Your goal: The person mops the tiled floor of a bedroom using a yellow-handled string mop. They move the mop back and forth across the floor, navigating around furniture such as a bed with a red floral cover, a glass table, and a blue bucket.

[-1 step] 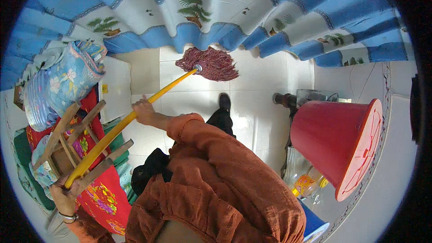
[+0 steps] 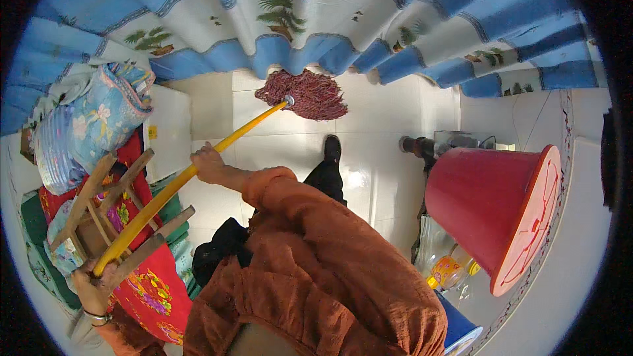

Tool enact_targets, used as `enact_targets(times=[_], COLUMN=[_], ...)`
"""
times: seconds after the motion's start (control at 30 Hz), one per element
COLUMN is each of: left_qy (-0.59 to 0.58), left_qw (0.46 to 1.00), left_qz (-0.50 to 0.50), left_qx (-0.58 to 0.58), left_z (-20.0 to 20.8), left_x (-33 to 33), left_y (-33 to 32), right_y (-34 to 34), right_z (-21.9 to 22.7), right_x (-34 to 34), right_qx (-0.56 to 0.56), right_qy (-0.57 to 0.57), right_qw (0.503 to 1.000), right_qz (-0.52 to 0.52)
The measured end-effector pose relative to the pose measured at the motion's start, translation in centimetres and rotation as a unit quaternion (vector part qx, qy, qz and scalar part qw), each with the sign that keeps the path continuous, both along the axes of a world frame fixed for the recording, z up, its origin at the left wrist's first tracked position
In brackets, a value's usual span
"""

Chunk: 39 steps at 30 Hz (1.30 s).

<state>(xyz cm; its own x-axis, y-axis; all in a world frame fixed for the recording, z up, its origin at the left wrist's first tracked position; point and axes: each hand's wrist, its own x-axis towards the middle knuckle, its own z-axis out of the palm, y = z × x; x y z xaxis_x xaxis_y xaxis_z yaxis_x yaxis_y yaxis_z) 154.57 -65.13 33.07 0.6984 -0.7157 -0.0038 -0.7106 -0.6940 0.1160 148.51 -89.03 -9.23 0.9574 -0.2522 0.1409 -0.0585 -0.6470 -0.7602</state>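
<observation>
A mop (image 2: 153, 207) with a long yellow handle slants from the lower left up to the middle of the view. Its dark red string head (image 2: 310, 95) lies spread on the pale floor tiles, against the hem of a curtain. My right hand (image 2: 209, 163) is wrapped round the handle partway down, its arm reaching across my front. Near the handle's top end, my left hand (image 2: 96, 282), with a bracelet at the wrist, closes round it. Behind the handle's upper part is an upturned wooden stool (image 2: 89, 201), close to my left hand.
A blue and white curtain (image 2: 290, 10) hangs across the far side. Folded floral bedding (image 2: 99, 112) and red flowered cloth (image 2: 155, 290) are piled at the left. On the right are a red bucket-shaped tub (image 2: 478, 207), a clear bottle (image 2: 448, 269) and a blue container (image 2: 459, 331).
</observation>
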Motion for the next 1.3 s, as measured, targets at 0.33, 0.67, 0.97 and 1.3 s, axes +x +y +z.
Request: enact_targets(times=[0.33, 0.67, 0.97, 1.3], left_qy=[0.003, 0.107, 0.251, 0.357], left_qw=[0.990, 0.967, 0.907, 0.855], left_qz=[-0.107, -0.205, -0.329, -0.342], left_qx=[0.088, 0.105, 0.074, 0.157], left_z=[-2.7, -14.1, -30.0, -32.0], left_x=[-5.0, -13.9, -29.2, -34.9], left_y=[-15.1, -41.3, -60.2, -65.2], right_y=[-14.3, -39.8, -52.5, -54.1], right_z=[0.1, -4.9, -8.0, -9.0], right_x=[-8.8, -27.3, -43.3, -49.3], right_qx=[0.007, -0.092, -0.050, -0.010], right_qy=[0.053, 0.136, 0.241, 0.234], right_qw=[0.998, 0.958, 0.807, 0.772], right_qz=[-0.036, -0.236, -0.537, -0.591])
